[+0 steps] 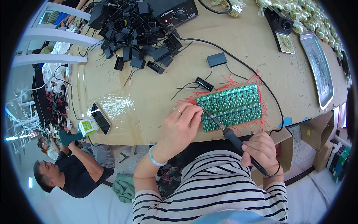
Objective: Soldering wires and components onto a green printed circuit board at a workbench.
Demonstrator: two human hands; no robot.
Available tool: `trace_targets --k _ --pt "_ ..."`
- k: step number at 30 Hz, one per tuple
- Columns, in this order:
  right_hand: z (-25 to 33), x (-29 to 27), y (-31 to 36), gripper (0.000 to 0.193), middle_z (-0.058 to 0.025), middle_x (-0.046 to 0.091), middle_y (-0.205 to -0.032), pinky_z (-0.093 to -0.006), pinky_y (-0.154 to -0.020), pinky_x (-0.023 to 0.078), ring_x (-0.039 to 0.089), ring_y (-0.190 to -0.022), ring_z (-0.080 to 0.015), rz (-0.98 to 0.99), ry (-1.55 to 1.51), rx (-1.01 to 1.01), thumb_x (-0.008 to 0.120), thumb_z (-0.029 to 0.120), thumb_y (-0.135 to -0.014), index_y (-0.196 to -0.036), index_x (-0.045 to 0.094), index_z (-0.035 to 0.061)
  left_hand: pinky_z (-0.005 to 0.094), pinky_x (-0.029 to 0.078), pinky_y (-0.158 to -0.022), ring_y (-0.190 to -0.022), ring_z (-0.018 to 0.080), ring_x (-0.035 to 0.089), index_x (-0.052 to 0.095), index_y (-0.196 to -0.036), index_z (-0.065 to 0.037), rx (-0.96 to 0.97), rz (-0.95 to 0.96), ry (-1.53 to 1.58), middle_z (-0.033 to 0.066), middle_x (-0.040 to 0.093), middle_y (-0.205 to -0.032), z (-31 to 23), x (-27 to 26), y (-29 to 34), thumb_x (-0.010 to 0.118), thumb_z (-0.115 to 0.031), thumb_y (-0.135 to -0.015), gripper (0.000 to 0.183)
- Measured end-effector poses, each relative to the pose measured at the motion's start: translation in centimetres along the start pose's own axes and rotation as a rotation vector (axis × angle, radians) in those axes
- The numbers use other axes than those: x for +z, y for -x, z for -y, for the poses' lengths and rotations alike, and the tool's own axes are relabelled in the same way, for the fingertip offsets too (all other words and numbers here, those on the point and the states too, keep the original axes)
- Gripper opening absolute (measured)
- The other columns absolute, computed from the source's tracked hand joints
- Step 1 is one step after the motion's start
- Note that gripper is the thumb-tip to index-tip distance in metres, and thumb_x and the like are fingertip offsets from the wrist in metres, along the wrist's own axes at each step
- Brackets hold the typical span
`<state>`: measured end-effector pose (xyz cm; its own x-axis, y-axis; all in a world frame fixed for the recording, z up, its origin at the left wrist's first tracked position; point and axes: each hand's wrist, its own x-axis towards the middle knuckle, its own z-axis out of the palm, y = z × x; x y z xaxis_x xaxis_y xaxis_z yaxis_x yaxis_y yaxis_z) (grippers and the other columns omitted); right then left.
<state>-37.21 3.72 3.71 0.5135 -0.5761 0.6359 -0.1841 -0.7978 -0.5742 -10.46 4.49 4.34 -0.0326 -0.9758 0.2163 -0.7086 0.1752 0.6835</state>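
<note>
A green circuit board panel (231, 106) lies slightly slanted on the table, with red wires sticking out around its edges. My right hand (261, 149) is closed round the black handle of a soldering iron (235, 141). The iron's metal tip points up and left, over the panel's left part. At the panel's left edge, close to that tip, my left hand (181, 123) is pinched shut. Whatever its fingertips hold is too small to make out. Just beyond the panel sit two black rectangular cases with wires, one (204, 84) near its top edge and another (216, 59) farther off.
A heap of black wired cases (130, 37) fills the far left, beside a black soldering station (179, 15) whose cable (253, 69) curves round the panel. Right are an iron stand (279, 22), a metal tray (317, 67) and gold ornaments (313, 16). A phone (101, 118) lies left, near a co-worker (74, 170).
</note>
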Motion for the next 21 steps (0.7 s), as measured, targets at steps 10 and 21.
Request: trace_targets --k 10,21 --pt "0.1 -0.1 -0.8 0.009 -0.0107 0.067 -0.076 -0.0311 -0.054 0.052 0.060 -0.056 -0.0202 0.042 0.091 -0.187 0.068 0.006 -0.081 -0.085 0.067 -0.0028 0.0279 0.051 -0.053 -0.064 0.0192 0.064 0.070 -0.094 -0.001 0.028 0.007 -0.066 0.0104 0.067 -0.087 -0.1 0.3 0.2 0.073 0.003 -0.084 0.011" --pt "1.5 -2.5 0.5 0.029 -0.0089 0.068 -0.084 -0.0357 -0.060 0.055 0.065 -0.067 -0.0224 -0.067 0.137 0.069 0.075 0.025 -0.092 -0.098 0.063 -0.0005 0.0314 0.053 -0.059 -0.069 0.0230 0.066 0.072 -0.094 -0.001 0.038 -0.002 -0.079 0.0103 0.066 -0.087 -0.6 -0.2 -0.1 0.075 0.002 -0.083 0.012"
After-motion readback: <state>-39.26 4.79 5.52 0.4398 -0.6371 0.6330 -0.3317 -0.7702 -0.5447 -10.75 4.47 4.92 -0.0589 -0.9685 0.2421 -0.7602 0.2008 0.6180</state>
